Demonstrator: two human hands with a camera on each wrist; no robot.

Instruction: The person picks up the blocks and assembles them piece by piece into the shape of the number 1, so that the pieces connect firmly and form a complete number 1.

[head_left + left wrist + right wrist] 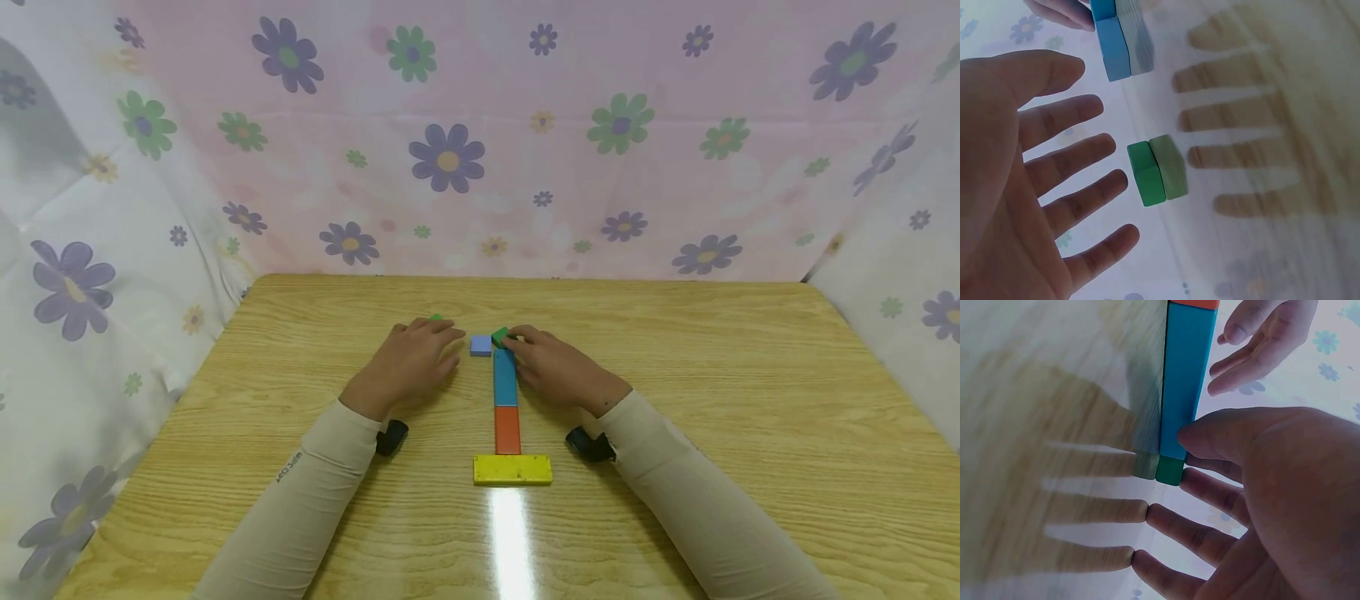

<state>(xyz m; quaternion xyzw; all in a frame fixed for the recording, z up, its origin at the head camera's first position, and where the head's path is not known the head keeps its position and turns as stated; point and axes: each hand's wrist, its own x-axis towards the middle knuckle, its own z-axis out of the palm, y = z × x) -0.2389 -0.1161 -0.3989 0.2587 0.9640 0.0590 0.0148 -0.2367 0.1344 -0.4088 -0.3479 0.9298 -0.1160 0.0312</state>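
My right hand (561, 367) pinches a small green block (501, 337) at the far end of a long blue block (505, 377). In the right wrist view, its fingertips touch the green block's upper side, while the thumb overlaps the blue one. Fingers spread and loose, my left hand (411, 360) hovers over the table with nothing in its grasp. Close to those fingertips, another green block (1146, 174) lies on the wood, mostly hidden by the hand in the head view. A pale blue-violet block (481, 345) sits between the two hands.
Nearer me, an orange-red block (507, 430) joins the blue one end to end, and a yellow block (512, 470) lies crosswise at its near end. The wooden table (712, 375) ends at a flowered cloth (517, 225). Dark wrist-worn devices hang under both sleeves.
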